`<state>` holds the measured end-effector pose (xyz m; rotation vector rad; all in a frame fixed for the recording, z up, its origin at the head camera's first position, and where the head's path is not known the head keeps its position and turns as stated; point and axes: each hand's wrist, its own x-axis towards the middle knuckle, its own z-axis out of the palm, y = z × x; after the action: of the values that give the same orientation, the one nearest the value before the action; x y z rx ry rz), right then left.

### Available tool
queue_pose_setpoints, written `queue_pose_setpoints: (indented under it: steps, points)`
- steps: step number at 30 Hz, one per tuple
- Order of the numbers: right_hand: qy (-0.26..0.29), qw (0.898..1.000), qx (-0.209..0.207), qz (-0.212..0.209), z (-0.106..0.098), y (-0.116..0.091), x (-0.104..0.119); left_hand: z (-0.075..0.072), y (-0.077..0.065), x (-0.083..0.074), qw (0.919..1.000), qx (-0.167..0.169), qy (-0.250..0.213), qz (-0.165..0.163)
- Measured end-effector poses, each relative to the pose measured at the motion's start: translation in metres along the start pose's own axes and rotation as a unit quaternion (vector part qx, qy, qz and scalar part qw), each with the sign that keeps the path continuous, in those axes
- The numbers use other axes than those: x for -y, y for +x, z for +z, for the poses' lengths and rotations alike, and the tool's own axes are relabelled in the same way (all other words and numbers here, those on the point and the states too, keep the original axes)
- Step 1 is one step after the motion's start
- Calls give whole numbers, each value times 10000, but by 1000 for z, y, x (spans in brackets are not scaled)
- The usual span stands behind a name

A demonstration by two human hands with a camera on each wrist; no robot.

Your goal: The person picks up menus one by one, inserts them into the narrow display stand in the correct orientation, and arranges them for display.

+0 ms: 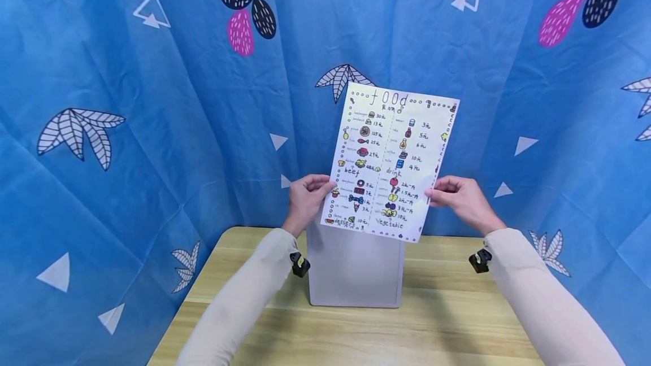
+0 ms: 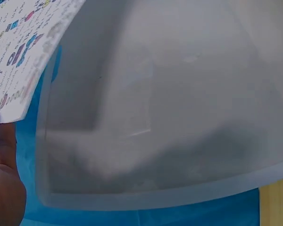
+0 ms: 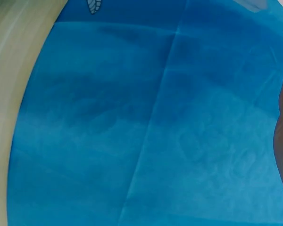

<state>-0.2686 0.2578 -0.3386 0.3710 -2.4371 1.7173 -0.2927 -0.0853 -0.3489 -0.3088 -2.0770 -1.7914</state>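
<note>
Held up in the head view is a hand-drawn paper menu (image 1: 378,162), headed "food", with small coloured drawings and prices in columns. It leans slightly clockwise. My left hand (image 1: 307,199) pinches its left edge between thumb and fingers, and my right hand (image 1: 465,199) pinches the right edge at about the same height. Behind and below the sheet stands a pale grey board (image 1: 356,270) with a raised rim, its upper part hidden by the paper. The left wrist view shows the menu's corner (image 2: 14,110) at my fingers, with the board (image 2: 170,141) filling most of the frame.
A light wooden table (image 1: 458,304) lies under my forearms and the board. Blue patterned curtain (image 1: 168,100) hangs at the back and both sides, close behind the table's far edge. A small black device (image 1: 300,264) sits on each wrist.
</note>
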Motion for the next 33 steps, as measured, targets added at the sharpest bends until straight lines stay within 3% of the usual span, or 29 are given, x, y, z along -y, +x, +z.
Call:
queue_pose_setpoints:
  steps: [9,20,33]
  points:
    - [119,9999,-1,-105,2,13,15,-3,12,-6,9995,-167,123,-253]
    - [-67,9999,-79,-20,4,32,27,-9,26,-13,9987,-358,338,-88]
    - [30,9999,-122,-99,10,49,40,-18,40,-23,9988,-401,120,268]
